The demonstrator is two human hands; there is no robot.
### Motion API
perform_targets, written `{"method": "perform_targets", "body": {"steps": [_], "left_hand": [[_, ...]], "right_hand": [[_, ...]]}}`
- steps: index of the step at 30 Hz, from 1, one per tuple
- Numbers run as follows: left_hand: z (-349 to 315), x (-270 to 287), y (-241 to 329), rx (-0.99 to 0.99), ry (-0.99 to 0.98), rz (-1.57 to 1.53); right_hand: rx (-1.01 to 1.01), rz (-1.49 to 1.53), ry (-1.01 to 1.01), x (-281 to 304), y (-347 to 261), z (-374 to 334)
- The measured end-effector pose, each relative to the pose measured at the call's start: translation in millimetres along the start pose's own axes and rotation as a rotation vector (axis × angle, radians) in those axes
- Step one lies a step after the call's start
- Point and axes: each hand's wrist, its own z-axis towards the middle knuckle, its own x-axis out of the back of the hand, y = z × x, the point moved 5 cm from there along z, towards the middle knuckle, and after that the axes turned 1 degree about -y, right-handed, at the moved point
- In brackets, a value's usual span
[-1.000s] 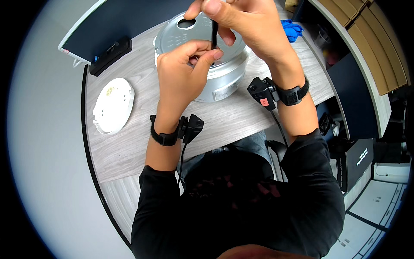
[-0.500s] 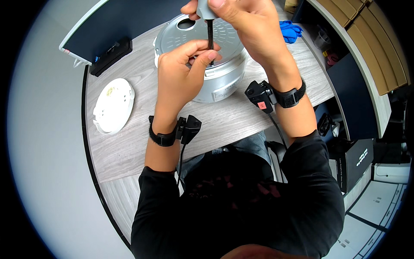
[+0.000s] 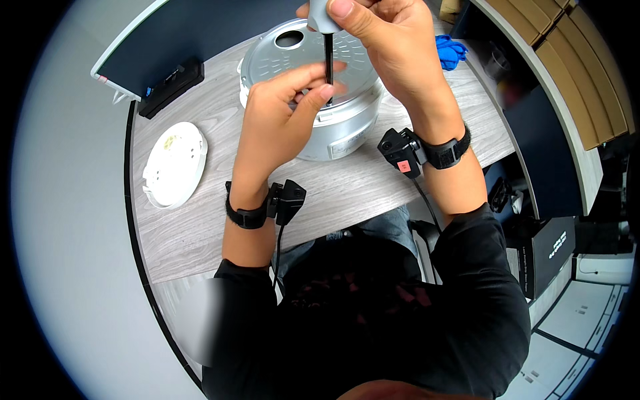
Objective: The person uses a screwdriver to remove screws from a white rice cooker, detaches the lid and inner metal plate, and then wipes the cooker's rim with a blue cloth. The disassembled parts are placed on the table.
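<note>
My right hand (image 3: 400, 50) is closed around the grey handle of a screwdriver (image 3: 323, 19), held nearly upright. The fingers of my left hand (image 3: 277, 110) curl round its dark shaft low down, near the tip. Under both hands stands a rounded silver appliance (image 3: 347, 137) that looks like a rice cooker. Its metal top (image 3: 270, 57) has a round hole and a ring of embossed marks. The screwdriver's tip meets the near rim of this top; my left thumb partly covers the spot, and the fingertips are blurred.
A white round plastic cover (image 3: 180, 163) lies at the left of the wood-grain table (image 3: 373, 180). A black case (image 3: 172, 87) sits by the dark partition at the back left. To the right are a blue cloth (image 3: 451, 52) and a shelf with cardboard boxes (image 3: 567, 83).
Both hands and the screwdriver have shifted slightly, the tool a little to the right and down. My left fingertips have moved and are blurred. A pale blurred shape appears beside my left sleeve.
</note>
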Motion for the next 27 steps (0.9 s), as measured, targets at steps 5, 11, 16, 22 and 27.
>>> {"method": "perform_targets", "body": {"steps": [5,11,16,22,27], "left_hand": [[-0.1,-0.9,-2.6,-0.025,0.037,-0.002],[-0.2,-0.3,-1.6,-0.107,0.105,0.100],[1.3,0.6,-1.2,-0.079,0.077,0.130],[0.4,0.2,-2.3,-0.028,0.026,0.035],[2.4,-1.9,-5.1,-0.122,0.076,0.070]], "right_hand": [[0.012,0.093,-0.017,-2.7,6.0,-1.8],[0.009,-0.206,-0.023,-0.6,5.0,1.9],[0.033,-0.102,-0.056,4.2,1.7,1.7],[-0.061,0.107,-0.047,-6.1,-5.6,-2.4],[-0.002,0.038,-0.040,2.5,11.1,-0.1]]}}
